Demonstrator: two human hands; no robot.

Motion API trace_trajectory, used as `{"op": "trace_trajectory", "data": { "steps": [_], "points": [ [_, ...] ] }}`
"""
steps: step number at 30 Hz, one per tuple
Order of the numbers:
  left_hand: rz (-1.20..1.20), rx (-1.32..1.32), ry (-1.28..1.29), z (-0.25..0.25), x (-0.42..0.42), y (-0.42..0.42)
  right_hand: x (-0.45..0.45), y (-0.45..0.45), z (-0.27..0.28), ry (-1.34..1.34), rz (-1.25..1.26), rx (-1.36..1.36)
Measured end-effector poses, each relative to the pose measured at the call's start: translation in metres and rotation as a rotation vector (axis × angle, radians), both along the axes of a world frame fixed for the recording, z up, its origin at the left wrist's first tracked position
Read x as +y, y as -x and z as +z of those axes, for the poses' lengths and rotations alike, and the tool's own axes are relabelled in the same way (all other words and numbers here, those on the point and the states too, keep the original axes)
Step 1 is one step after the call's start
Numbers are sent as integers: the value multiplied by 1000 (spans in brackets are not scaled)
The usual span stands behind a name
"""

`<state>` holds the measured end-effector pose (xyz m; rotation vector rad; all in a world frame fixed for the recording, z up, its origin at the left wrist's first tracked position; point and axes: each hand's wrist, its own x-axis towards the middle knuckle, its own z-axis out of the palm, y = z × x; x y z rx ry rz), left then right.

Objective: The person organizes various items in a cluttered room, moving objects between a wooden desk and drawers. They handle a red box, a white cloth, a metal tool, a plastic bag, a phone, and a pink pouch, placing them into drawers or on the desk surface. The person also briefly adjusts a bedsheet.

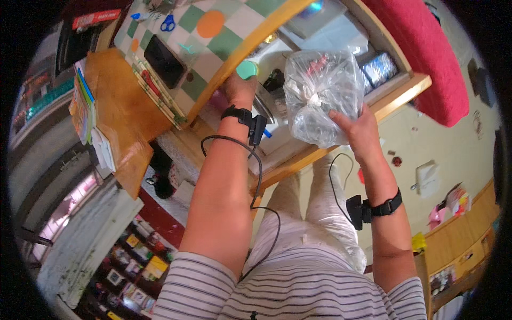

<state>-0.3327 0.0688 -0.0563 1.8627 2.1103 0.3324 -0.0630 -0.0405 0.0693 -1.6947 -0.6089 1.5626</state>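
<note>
An open wooden drawer (276,176) is pulled out before me, below a tabletop with a green and white checked cover. My right hand (360,130) grips the near right side of a knotted clear plastic bag (324,120), held over the drawer. Something red shows through the bag. My left hand (240,89) reaches into the drawer beside the table's edge, right against a round green lid (247,70). Its fingers are mostly hidden, so whether it holds the lidded thing is unclear. Beside the bag lie a dark object (274,80) and a blue and white package (379,70).
On the checked cover (230,50) lie a black phone (165,61), blue-handled scissors (168,23) and a red-handled tool (150,83). Books (85,108) stand on a wooden surface at left. A red cushioned seat (432,60) is beyond the drawer. Black cables run from both wrist straps.
</note>
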Motion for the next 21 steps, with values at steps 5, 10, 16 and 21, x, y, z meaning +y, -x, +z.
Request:
{"op": "trace_trajectory", "data": {
  "steps": [5,10,16,21],
  "points": [
    [28,-370,16,-2,-38,-8,-10,-3,1,-123,-16,-32],
    [62,-204,153,19,-80,-14,-13,-7,-14,-153,-79,-2],
    [53,-76,383,-4,-80,20,-9,-6,-15,-194,18,-147],
    [107,-375,699,-21,-81,4,14,20,-28,-82,220,-126]
  ]
}}
